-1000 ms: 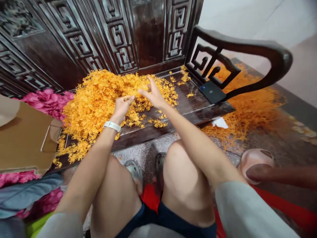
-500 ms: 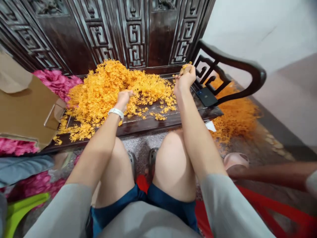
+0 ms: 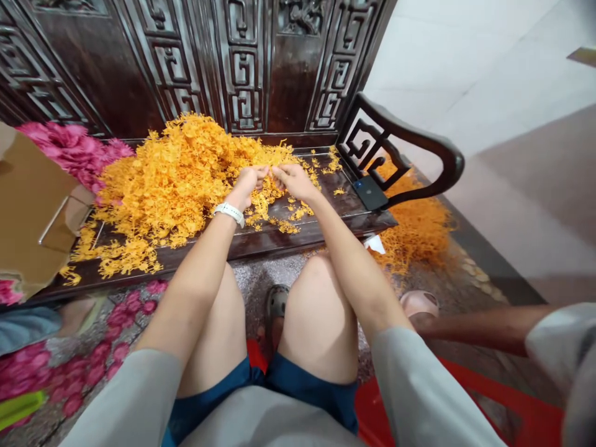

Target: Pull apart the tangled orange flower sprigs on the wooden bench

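Far left of the hands lie pink petals [image 3: 69, 149]. A heap of orange petals [image 3: 177, 180] spreads from the left up to both hands. The left hand [image 3: 246, 186] and right hand [image 3: 293, 181] nearly touch, fingers narrowly pinched at its edge, apparently picking through it; any hold is too small to tell. Right of them sits a dark phone [image 3: 370, 193].

A dark phone [image 3: 370, 193] (probably face down) lies by the carved armrest [image 3: 410, 131].
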`<control>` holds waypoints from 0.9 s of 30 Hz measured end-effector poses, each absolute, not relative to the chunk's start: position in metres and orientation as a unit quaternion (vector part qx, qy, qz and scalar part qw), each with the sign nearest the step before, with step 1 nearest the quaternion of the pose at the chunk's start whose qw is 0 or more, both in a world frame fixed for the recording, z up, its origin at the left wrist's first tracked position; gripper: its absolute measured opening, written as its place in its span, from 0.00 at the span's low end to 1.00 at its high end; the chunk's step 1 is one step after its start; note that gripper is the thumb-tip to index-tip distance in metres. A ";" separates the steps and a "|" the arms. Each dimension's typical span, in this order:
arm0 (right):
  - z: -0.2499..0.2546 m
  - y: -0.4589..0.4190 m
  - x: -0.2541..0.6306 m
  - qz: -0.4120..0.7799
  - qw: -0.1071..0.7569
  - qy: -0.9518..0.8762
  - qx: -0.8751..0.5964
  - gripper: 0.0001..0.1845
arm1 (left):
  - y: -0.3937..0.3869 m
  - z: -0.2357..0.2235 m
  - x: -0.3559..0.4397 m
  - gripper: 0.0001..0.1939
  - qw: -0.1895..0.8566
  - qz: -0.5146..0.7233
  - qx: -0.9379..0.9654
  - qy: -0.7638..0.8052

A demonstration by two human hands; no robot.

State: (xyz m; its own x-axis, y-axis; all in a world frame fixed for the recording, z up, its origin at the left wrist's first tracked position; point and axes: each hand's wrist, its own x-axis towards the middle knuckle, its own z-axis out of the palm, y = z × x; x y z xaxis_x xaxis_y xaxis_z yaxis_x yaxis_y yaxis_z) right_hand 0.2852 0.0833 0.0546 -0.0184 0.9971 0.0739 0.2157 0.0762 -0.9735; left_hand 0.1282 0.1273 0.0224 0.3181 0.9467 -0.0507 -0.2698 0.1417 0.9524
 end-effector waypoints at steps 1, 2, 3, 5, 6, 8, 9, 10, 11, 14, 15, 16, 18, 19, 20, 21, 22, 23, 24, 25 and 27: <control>0.061 0.077 0.284 0.432 0.434 -0.595 -0.520 0.27 | 0.130 0.019 0.130 0.13 0.652 0.471 0.456 0.382; 0.069 0.069 0.285 0.452 0.401 -0.623 -0.498 0.28 | 0.134 0.016 0.130 0.13 0.633 0.489 0.432 0.417; 0.079 0.061 0.285 0.485 0.356 -0.653 -0.460 0.28 | 0.139 0.013 0.129 0.13 0.608 0.509 0.398 0.461; 0.097 0.046 0.289 0.565 0.275 -0.687 -0.366 0.27 | 0.147 0.008 0.123 0.14 0.565 0.538 0.330 0.531; 0.104 0.040 0.291 0.595 0.271 -0.679 -0.334 0.25 | 0.150 0.007 0.119 0.15 0.563 0.545 0.311 0.538; 0.109 0.037 0.297 0.612 0.373 -0.615 -0.329 0.20 | 0.154 0.006 0.113 0.16 0.602 0.549 0.319 0.485; 0.106 0.039 0.301 0.598 0.450 -0.562 -0.353 0.17 | 0.153 0.008 0.112 0.15 0.626 0.551 0.334 0.440; 0.100 0.044 0.304 0.573 0.517 -0.505 -0.386 0.15 | 0.152 0.010 0.112 0.15 0.644 0.555 0.346 0.397; 0.092 0.050 0.308 0.544 0.561 -0.455 -0.427 0.17 | 0.149 0.014 0.115 0.14 0.655 0.562 0.355 0.360; 0.065 0.068 0.314 0.462 0.570 -0.401 -0.548 0.20 | 0.135 0.026 0.128 0.13 0.663 0.576 0.371 0.302; 0.059 0.072 0.314 0.449 0.547 -0.428 -0.562 0.16 | 0.130 0.030 0.133 0.14 0.667 0.572 0.375 0.296; 0.055 0.074 0.314 0.442 0.515 -0.475 -0.559 0.14 | 0.125 0.033 0.138 0.15 0.672 0.565 0.378 0.294; 0.052 0.075 0.311 0.424 0.440 -0.587 -0.531 0.22 | 0.119 0.035 0.145 0.16 0.678 0.550 0.381 0.303; 0.052 0.074 0.310 0.401 0.406 -0.634 -0.522 0.26 | 0.117 0.035 0.147 0.16 0.679 0.547 0.381 0.309; 0.054 0.073 0.309 0.367 0.383 -0.665 -0.525 0.29 | 0.117 0.035 0.148 0.14 0.677 0.546 0.379 0.316; 0.055 0.072 0.308 0.328 0.371 -0.685 -0.534 0.32 | 0.118 0.034 0.148 0.12 0.676 0.547 0.372 0.325; 0.057 0.073 0.308 0.288 0.366 -0.699 -0.542 0.33 | 0.119 0.033 0.148 0.10 0.677 0.549 0.358 0.336; 0.058 0.073 0.308 0.251 0.366 -0.711 -0.546 0.33 | 0.122 0.032 0.148 0.09 0.679 0.550 0.339 0.349; 0.059 0.075 0.308 0.216 0.366 -0.721 -0.547 0.33 | 0.125 0.031 0.147 0.09 0.681 0.552 0.316 0.364; 0.060 0.077 0.309 0.184 0.366 -0.731 -0.546 0.32 | 0.128 0.030 0.147 0.09 0.683 0.552 0.295 0.377; 0.063 0.080 0.307 0.139 0.365 -0.742 -0.544 0.31 | 0.136 0.029 0.146 0.10 0.682 0.555 0.269 0.393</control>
State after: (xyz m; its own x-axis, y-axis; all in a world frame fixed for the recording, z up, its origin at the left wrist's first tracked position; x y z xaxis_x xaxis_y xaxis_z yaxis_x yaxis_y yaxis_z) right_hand 0.3075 0.0800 0.0626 -0.1409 0.9096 0.3907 0.7062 0.3690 -0.6043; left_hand 0.1456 0.1361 0.0286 0.0738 0.9684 -0.2382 -0.5457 0.2391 0.8031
